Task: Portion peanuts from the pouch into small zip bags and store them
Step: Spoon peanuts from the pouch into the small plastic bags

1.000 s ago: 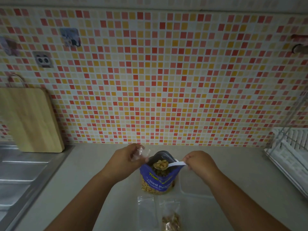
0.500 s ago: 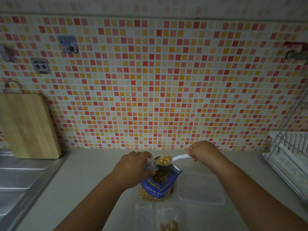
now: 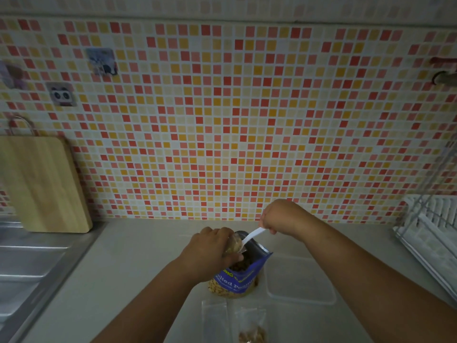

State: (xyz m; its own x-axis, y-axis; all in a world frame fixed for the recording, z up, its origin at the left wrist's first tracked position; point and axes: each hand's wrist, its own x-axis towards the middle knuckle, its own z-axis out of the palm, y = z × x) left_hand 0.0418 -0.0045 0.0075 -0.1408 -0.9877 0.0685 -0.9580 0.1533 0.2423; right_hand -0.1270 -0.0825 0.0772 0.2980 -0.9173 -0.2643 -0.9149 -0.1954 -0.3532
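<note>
Peanuts (image 3: 231, 249) are tipped into a zip bag (image 3: 237, 240) gripped in the left hand (image 3: 210, 251) above the pouch (image 3: 237, 280) (so spills likely fall back in), from a spoon (image 3: 254, 235) pinched by the right hand (image 3: 279, 215).

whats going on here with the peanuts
A person is portioning peanuts. The left hand holds a small clear zip bag above the open blue foil peanut pouch, which stands on the grey counter. The right hand pinches a white plastic spoon, its bowl tipped at the bag's mouth. Peanuts show inside that bag. A second clear bag holding some peanuts lies nearer the person.
</note>
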